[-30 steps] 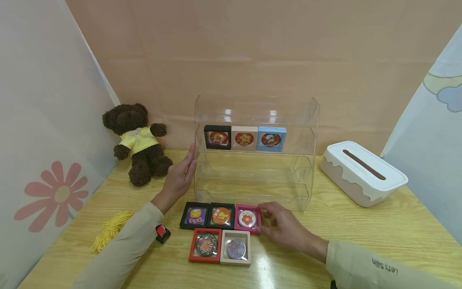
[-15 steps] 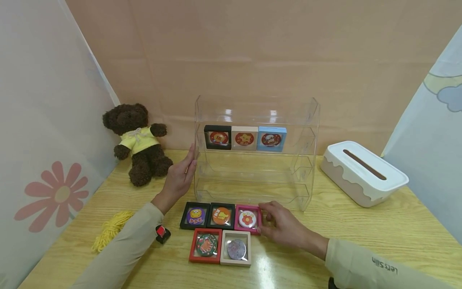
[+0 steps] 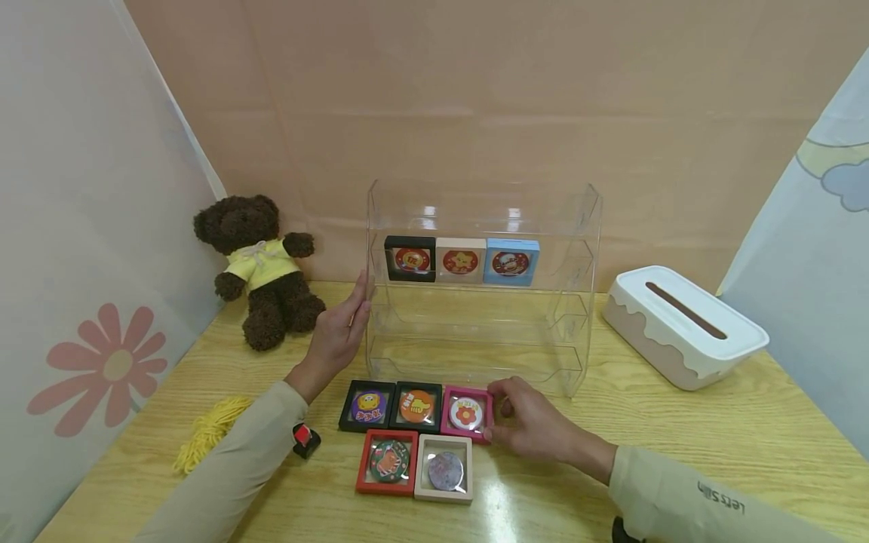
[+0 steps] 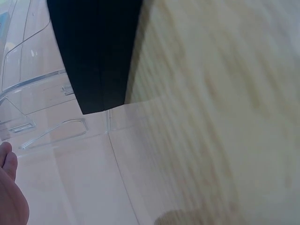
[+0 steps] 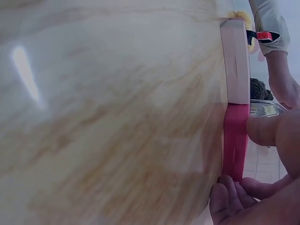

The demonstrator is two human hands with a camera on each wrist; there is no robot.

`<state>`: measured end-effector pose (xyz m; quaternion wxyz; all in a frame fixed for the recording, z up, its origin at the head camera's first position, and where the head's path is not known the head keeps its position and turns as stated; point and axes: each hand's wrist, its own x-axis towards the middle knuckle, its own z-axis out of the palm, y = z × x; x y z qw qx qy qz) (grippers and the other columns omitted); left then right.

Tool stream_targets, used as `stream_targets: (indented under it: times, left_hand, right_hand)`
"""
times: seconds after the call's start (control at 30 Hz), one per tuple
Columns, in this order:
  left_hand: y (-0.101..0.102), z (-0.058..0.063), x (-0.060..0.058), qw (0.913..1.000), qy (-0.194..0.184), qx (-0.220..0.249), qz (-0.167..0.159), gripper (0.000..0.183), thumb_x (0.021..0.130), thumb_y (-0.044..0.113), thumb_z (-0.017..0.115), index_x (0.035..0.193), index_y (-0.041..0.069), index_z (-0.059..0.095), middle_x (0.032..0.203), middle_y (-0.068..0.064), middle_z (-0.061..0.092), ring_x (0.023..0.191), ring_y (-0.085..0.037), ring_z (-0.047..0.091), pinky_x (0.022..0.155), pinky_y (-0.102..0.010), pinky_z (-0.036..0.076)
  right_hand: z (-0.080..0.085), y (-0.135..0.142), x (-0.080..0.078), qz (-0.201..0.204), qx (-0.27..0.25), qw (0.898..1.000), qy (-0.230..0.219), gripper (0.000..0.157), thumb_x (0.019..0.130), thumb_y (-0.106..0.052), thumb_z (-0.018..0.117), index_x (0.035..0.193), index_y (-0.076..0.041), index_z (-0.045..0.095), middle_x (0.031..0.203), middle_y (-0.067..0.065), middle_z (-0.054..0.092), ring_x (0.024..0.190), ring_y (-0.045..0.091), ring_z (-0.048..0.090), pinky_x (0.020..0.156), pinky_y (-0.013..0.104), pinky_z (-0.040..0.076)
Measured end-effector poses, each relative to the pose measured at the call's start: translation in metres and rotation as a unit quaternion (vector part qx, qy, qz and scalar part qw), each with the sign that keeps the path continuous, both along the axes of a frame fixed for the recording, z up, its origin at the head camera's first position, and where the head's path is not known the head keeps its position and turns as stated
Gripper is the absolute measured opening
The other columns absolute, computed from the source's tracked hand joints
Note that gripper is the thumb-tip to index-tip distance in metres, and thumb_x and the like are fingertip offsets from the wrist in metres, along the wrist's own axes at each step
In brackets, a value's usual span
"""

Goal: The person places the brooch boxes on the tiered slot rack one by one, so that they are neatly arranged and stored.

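My right hand (image 3: 532,422) grips the right side of a pink square display frame (image 3: 446,412) holding a flower badge. In the right wrist view the thumb presses the near side of the pink frame (image 5: 236,140), and the other fingers curl at its corner. My left hand (image 3: 334,335) rests with straight fingers against the left side of a clear acrylic rack (image 3: 475,371). Two black frames (image 3: 345,407) lie left of the pink one, with a red frame (image 3: 362,464) and a beige frame (image 3: 443,494) in front. A black frame's edge (image 4: 96,56) fills part of the left wrist view.
Black, beige and light blue frames (image 3: 511,280) stand side by side on an upper tier of the rack. A teddy bear (image 3: 261,256) sits at back left, a tissue box (image 3: 652,332) at right. Yellow yarn (image 3: 213,430) lies by the left forearm.
My right forearm has shifted slightly left, and the pink frame has moved a tiny bit toward me. My left hand keeps its place against the rack.
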<state>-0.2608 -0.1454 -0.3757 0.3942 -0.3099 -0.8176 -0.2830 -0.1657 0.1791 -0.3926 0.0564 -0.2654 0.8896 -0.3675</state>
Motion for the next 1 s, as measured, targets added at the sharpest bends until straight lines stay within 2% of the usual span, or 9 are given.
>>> stream_targets:
  times: [0.27,0.43,0.57,0.63,0.7,0.8,1.0]
  left_hand:
    - [-0.0003,0.0001,-0.0002,1.0000,0.005,-0.001,-0.001,0.050,0.105,0.030,0.033,0.145,-0.001,0.036,0.112,-0.024,0.062,0.044,-0.016,0.048,0.053,-0.041,0.050]
    - [-0.0005,-0.0001,0.0000,1.0000,0.002,0.000,-0.004,0.050,0.105,0.029,0.034,0.145,-0.001,0.035,0.098,-0.023,0.066,0.042,-0.013,0.041,0.050,-0.038,0.048]
    - [-0.0006,-0.0005,-0.0003,1.0000,0.005,0.000,-0.004,0.050,0.105,0.029,0.034,0.144,-0.002,0.035,0.100,-0.023,0.065,0.041,-0.011,0.038,0.049,-0.037,0.047]
    - [-0.0004,-0.0005,-0.0002,1.0000,0.008,-0.001,-0.003,0.050,0.105,0.030,0.034,0.144,-0.003,0.036,0.093,-0.022,0.067,0.041,-0.011,0.038,0.048,-0.037,0.046]
    - [-0.0003,-0.0006,-0.0003,0.9999,0.010,-0.002,-0.002,0.050,0.105,0.029,0.034,0.144,-0.003,0.036,0.078,-0.017,0.065,0.042,-0.012,0.039,0.048,-0.037,0.046]
    - [0.0000,-0.0006,0.0005,0.9999,0.011,-0.005,-0.001,0.050,0.105,0.029,0.034,0.144,-0.003,0.036,0.060,-0.008,0.055,0.042,-0.012,0.040,0.047,-0.037,0.044]
    - [0.0000,-0.0009,0.0008,0.9999,0.010,-0.004,-0.001,0.050,0.105,0.029,0.035,0.144,-0.003,0.036,0.063,-0.010,0.058,0.042,-0.011,0.039,0.048,-0.037,0.047]
  right_hand:
    - [0.0004,-0.0013,0.0002,-0.007,0.006,1.000,-0.002,0.057,0.078,-0.017,0.078,0.121,0.011,0.052,0.099,0.007,0.054,0.087,0.020,0.056,0.074,0.036,0.048]
    - [-0.0006,-0.0020,0.0012,-0.022,-0.005,1.000,0.006,0.055,0.075,-0.013,0.080,0.118,0.008,0.053,0.100,0.007,0.055,0.085,0.019,0.055,0.073,0.033,0.048]
    - [-0.0021,-0.0012,0.0026,-0.031,-0.028,0.999,0.010,0.055,0.073,-0.010,0.082,0.116,0.006,0.052,0.101,0.007,0.056,0.084,0.019,0.056,0.072,0.033,0.048]
    - [-0.0031,-0.0001,0.0035,-0.029,-0.041,0.999,0.013,0.053,0.073,-0.011,0.082,0.114,0.004,0.052,0.102,0.007,0.057,0.084,0.020,0.059,0.072,0.033,0.050]
    - [-0.0043,0.0012,0.0042,-0.025,-0.057,0.998,0.014,0.052,0.073,-0.010,0.083,0.112,0.001,0.052,0.102,0.007,0.058,0.085,0.021,0.061,0.073,0.034,0.050]
    - [-0.0056,0.0022,0.0054,-0.020,-0.081,0.996,0.014,0.050,0.072,-0.011,0.084,0.109,-0.003,0.051,0.101,0.006,0.060,0.087,0.023,0.063,0.074,0.036,0.051]
    - [-0.0063,0.0018,0.0050,-0.040,-0.139,0.989,0.006,0.046,0.069,-0.007,0.085,0.102,-0.006,0.054,0.097,0.005,0.061,0.090,0.024,0.061,0.079,0.034,0.051]
